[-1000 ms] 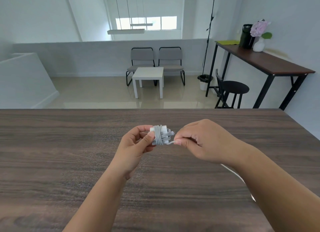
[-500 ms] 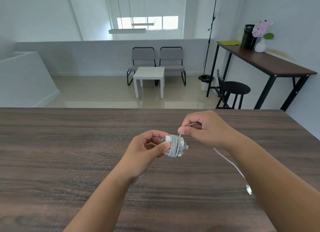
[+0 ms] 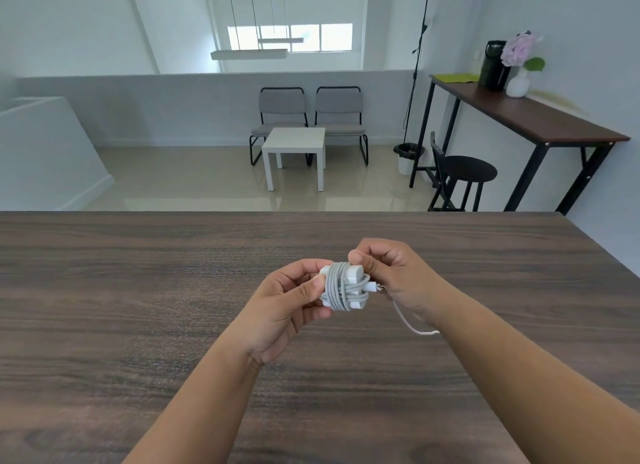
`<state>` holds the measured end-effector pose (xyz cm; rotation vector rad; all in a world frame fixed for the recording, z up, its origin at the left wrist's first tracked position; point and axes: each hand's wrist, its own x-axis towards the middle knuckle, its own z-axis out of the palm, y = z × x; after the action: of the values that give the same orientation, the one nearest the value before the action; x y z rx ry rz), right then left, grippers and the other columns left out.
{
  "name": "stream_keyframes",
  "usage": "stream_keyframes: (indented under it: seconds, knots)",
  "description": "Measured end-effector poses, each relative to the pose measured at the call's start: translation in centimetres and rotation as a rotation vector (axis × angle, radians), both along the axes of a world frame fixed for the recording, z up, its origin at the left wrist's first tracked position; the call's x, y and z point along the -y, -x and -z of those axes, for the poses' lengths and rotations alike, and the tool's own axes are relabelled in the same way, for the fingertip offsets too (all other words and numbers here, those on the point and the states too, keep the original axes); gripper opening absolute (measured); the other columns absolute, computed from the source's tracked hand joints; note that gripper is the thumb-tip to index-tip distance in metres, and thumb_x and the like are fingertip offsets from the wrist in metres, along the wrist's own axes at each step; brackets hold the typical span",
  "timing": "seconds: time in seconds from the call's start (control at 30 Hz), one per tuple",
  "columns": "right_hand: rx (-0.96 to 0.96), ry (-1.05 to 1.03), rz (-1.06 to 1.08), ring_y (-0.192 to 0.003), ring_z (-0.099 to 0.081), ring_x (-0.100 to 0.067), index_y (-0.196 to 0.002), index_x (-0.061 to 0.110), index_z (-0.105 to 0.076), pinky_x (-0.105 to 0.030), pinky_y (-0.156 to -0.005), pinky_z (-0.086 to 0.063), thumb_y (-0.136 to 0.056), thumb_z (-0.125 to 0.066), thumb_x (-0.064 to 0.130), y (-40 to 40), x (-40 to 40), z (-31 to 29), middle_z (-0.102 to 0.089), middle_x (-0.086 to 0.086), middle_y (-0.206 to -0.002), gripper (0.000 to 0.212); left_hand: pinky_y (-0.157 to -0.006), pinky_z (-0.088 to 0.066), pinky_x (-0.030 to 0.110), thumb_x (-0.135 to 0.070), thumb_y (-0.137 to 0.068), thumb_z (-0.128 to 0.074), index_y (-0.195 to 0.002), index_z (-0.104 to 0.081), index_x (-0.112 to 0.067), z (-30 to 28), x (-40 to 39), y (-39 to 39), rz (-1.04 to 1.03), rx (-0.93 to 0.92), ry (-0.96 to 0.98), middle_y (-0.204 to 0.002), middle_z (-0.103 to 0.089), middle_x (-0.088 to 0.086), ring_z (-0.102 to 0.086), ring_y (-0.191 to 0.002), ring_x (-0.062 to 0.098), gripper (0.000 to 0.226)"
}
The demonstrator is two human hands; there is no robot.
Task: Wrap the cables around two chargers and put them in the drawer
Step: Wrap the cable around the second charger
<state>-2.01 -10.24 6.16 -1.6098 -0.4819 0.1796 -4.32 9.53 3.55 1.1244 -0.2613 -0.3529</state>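
Hands are seen two in number above a dark wooden table [image 3: 138,290], and one white charger [image 3: 349,283] is held between them in the air. The charger is pinched at its left end by the curled thumb and fingers of the left hand [image 3: 287,304]. One grey cable [image 3: 337,287] is wound around it in many turns, and a loose white tail of that cable is seen below the right wrist. The right hand [image 3: 391,276] is curled at the charger's right end, thumb and forefinger closed on the cable there. Beyond the table, two grey chairs [image 3: 308,117], one white side table [image 3: 294,145] and one black stool [image 3: 467,172] are seen.
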Motion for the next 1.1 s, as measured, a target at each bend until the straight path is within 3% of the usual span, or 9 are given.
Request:
stream_keyframes:
  seconds: [0.13,0.23,0.3,0.43,0.67,0.8,0.93,1.1]
  knots:
    - [-0.157,-0.048,0.048,-0.044,-0.022,-0.004,-0.081,-0.004,-0.051,-0.016,-0.04,-0.019,-0.089,-0.049,0.043,0.5,-0.8,0.5,-0.031,0.004,-0.056,0.048,-0.068,-0.059,0.025,-0.038,-0.061,-0.092,-0.109,-0.071,-0.01,0.4,0.8,0.0,-0.016,-0.049,0.092,-0.098,-0.071,0.01,-0.069,-0.079,0.016,0.059]
    - [-0.255,0.046,0.077,-0.044,-0.017,-0.006,-0.076,0.017,-0.057,-0.018,-0.04,-0.014,-0.097,-0.045,0.04,0.7,-1.0,1.0,-0.029,0.006,-0.053,0.034,-0.071,-0.06,0.025,-0.033,-0.065,-0.09,-0.117,-0.066,-0.005,0.6,1.3,0.1,-0.067,-0.096,0.189,-0.101,-0.071,0.013,-0.07,-0.08,0.018,0.065]
    - [-0.257,0.127,0.101,-0.042,-0.019,-0.007,-0.075,0.016,-0.049,-0.018,-0.038,-0.017,-0.1,-0.041,0.035,1.2,-1.1,1.3,-0.03,0.005,-0.051,0.033,-0.071,-0.06,0.025,-0.026,-0.074,-0.082,-0.119,-0.063,-0.003,0.6,1.6,0.0,-0.139,-0.114,0.224,-0.102,-0.07,0.014,-0.068,-0.08,0.018,0.054]
    - [0.088,0.515,0.204,-0.048,-0.036,-0.004,-0.073,0.018,-0.049,-0.02,-0.051,-0.031,-0.101,-0.04,0.03,2.0,-0.7,1.9,-0.042,0.01,-0.055,0.032,-0.073,-0.059,0.026,-0.019,-0.079,-0.066,-0.115,-0.062,-0.005,0.7,1.8,-0.4,-0.282,-0.083,0.121,-0.098,-0.068,0.013,-0.064,-0.081,0.019,0.039]
    - [0.438,1.014,0.125,-0.07,-0.054,-0.017,-0.096,0.021,-0.06,-0.034,-0.066,-0.044,-0.099,-0.039,0.032,2.4,-0.1,-0.4,-0.059,0.005,-0.074,0.023,-0.073,-0.053,0.029,-0.023,-0.081,-0.071,-0.102,-0.068,-0.017,0.7,0.7,-1.1,-0.407,0.093,-0.233,-0.085,-0.066,0.007,-0.064,-0.077,0.014,0.023]
    - [0.545,1.079,0.036,-0.069,-0.049,-0.014,-0.086,0.019,-0.056,-0.034,-0.066,-0.042,-0.099,-0.042,0.032,1.9,0.3,-2.4,-0.056,0.008,-0.074,0.022,-0.07,-0.053,0.024,-0.013,-0.087,-0.071,-0.103,-0.07,-0.018,0.9,0.3,-1.0,-0.374,0.163,-0.394,-0.081,-0.06,0.005,-0.062,-0.075,0.012,0.016]
    - [0.58,1.068,0.012,-0.057,-0.044,-0.003,-0.075,0.027,-0.049,-0.029,-0.058,-0.038,-0.097,-0.045,0.036,1.1,0.6,-2.9,-0.048,0.014,-0.061,0.024,-0.073,-0.052,0.031,-0.018,-0.085,-0.075,-0.098,-0.073,-0.026,0.4,-0.2,-1.1,-0.27,0.224,-0.495,-0.081,-0.06,0.006,-0.058,-0.074,0.019,0.016]
    - [0.538,0.959,0.012,-0.05,-0.043,-0.007,-0.07,0.026,-0.051,-0.025,-0.054,-0.038,-0.094,-0.054,0.04,0.5,1.2,-3.6,-0.05,0.01,-0.055,0.027,-0.071,-0.052,0.028,-0.025,-0.077,-0.074,-0.097,-0.074,-0.023,-0.3,-0.5,-0.9,-0.131,0.199,-0.432,-0.076,-0.061,0.002,-0.056,-0.075,0.02,0.02]
